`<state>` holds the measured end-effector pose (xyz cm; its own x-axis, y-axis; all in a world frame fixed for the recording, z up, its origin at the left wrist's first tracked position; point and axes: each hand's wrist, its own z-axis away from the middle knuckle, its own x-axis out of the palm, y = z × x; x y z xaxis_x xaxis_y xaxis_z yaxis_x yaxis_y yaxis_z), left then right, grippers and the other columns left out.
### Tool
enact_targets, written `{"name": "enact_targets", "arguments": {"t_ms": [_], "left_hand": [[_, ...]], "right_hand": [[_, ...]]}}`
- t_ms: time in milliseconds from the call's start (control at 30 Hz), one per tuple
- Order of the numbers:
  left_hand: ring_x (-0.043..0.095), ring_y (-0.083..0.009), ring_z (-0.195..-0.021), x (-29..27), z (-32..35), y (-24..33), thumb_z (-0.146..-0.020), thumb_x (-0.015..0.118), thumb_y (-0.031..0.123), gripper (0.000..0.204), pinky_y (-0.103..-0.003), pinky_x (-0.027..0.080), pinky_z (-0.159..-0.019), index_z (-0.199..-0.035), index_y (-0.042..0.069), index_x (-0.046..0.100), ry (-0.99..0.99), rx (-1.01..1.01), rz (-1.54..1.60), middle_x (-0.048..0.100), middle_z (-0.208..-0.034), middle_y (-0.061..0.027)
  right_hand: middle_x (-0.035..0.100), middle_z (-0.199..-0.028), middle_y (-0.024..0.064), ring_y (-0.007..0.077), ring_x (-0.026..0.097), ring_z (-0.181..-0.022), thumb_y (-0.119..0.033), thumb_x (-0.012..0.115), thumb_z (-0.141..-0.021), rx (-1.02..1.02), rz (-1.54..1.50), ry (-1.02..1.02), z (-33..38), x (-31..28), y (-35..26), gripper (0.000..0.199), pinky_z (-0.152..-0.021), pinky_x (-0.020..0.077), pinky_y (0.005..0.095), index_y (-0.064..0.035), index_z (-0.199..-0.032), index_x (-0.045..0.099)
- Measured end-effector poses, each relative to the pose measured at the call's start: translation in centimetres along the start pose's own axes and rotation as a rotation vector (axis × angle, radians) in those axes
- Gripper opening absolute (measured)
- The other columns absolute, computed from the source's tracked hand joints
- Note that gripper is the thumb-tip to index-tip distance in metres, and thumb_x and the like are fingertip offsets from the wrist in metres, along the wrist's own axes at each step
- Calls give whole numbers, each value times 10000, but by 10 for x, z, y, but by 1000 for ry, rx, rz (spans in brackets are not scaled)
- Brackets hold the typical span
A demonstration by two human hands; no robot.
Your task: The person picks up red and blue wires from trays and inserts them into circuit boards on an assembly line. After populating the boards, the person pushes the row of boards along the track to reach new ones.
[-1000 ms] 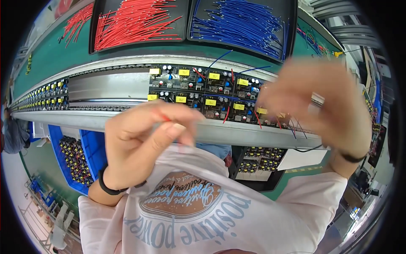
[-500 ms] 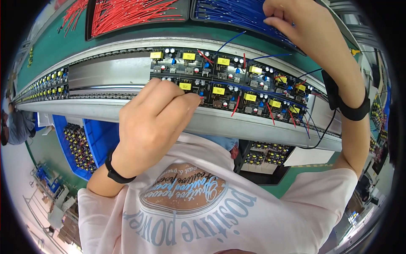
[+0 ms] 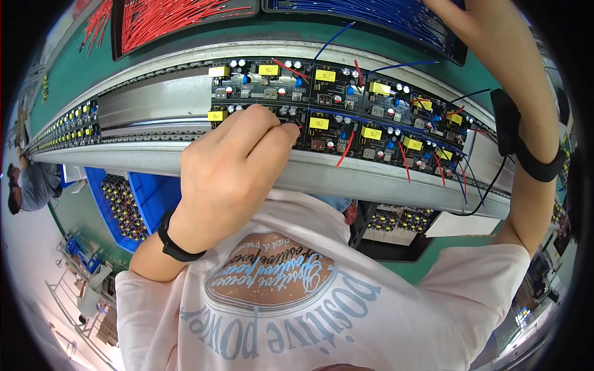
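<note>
— Since a moment ago your right hand has risen into the blue wires; its grip I cannot tell.
— And the left?
— Your left hand pinches a red wire at its fingertips — over the near board, pointing away from you, row running left to right.

Green surface with conveyor rail

Circuit boards ride the rail; red wire tray at 11 o'clock, blue wire tray at 1.

Tray of red wires upper left, blue parts bins lower left, green benchtop, metal conveyor rail
</note>
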<state>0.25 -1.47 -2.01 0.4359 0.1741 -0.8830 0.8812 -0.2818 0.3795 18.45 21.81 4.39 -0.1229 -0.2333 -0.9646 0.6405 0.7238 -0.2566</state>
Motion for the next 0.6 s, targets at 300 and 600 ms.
{"name": "enact_targets", "arguments": {"t_ms": [300,600], "left_hand": [[641,-195,-687,3,-3,4,-763,725,46,165,-320,505,-548,-925,60,698,-17,-24,-51,581,-854,-42],[646,-200,-694,5,-3,6,-754,723,48,172,-322,509,-551,-924,60,698,-8,-35,-19,585,-863,-40]], "right_hand": [[581,-714,108,175,570,-628,14,622,-955,-147,-6,138,15,0,-7,62,-608,480,308,36,-901,602],[580,-722,93,176,573,-653,23,623,-958,-223,73,194,26,-1,7,56,-628,474,325,28,-903,613]]}}
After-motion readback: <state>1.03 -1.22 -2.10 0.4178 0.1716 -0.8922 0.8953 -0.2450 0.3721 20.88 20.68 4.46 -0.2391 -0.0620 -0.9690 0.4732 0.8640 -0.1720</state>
